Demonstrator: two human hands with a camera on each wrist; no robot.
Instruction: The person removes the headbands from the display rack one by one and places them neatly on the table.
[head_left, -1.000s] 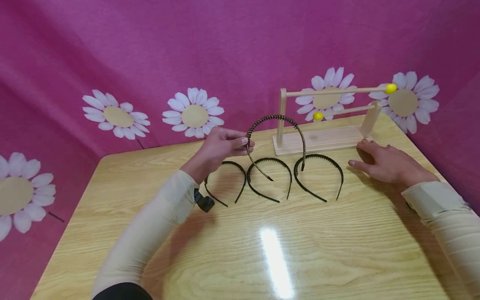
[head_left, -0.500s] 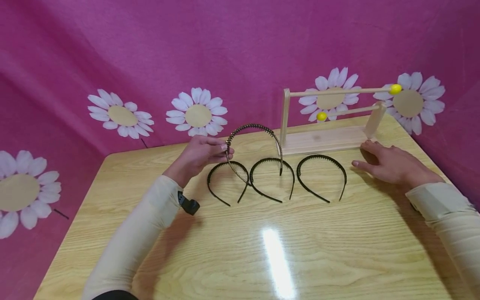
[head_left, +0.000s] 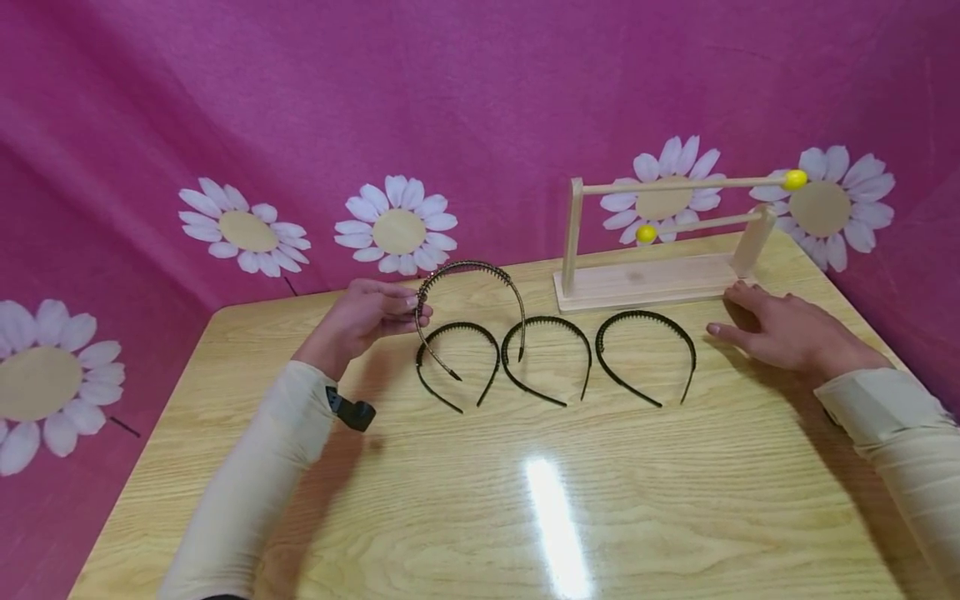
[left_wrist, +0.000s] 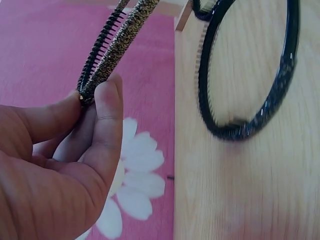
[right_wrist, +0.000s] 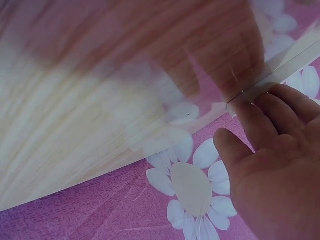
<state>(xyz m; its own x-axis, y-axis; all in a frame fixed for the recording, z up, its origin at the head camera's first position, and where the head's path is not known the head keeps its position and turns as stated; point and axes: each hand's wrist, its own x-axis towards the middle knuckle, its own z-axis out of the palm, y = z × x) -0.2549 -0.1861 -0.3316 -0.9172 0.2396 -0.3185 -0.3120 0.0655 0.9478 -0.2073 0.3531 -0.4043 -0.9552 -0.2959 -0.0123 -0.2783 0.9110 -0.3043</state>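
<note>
My left hand [head_left: 367,318] pinches one side of a glittery gold-and-black toothed headband [head_left: 470,265] between thumb and fingers, holding it upright above the table. In the left wrist view the sparkly band [left_wrist: 122,47] sticks up from the fingertips. Beneath it lie three black headbands in a row: a left one [head_left: 459,326], a middle one [head_left: 551,320] and a right one [head_left: 649,315]. My right hand [head_left: 787,331] rests at the right end of a wooden stand [head_left: 648,282], fingers extended, fingertips at its base.
The stand carries two horizontal rods with yellow knobs, an upper knob [head_left: 796,180] and a lower one [head_left: 646,233]. All this is on a light wood table [head_left: 450,500]. A magenta cloth with white daisies [head_left: 397,229] hangs behind it.
My left hand has carried the glittery headband left and lower, away from the stand to over the left black headband. My right hand has stayed at the stand's base.
</note>
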